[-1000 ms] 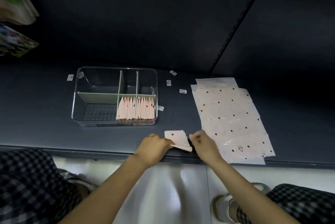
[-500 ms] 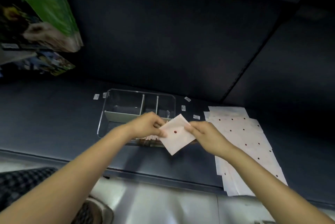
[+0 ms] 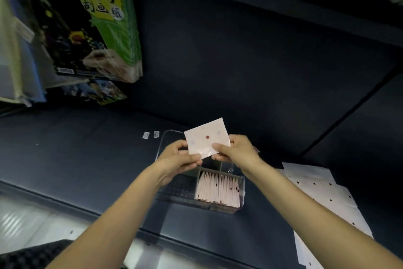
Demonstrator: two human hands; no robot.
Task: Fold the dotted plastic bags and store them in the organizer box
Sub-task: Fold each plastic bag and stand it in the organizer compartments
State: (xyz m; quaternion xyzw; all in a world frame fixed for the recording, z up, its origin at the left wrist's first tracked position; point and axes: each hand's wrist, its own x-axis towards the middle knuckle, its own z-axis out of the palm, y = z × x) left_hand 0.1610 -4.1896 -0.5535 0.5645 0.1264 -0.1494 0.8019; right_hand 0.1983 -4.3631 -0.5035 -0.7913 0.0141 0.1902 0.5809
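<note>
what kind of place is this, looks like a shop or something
Probably a stationery or craft shop aisle: dark metal shelving, packaged paper goods hanging at upper left, and small price labels lying on the shelf.

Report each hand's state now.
Left hand: pinching the folded dotted bag.
Right hand: pinching the same bag.

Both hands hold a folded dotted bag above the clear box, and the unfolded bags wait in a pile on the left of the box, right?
Not quite: the head view shows the pile of unfolded bags right of the box, not left. Both the left hand and right hand do hold the folded bag above it.
</note>
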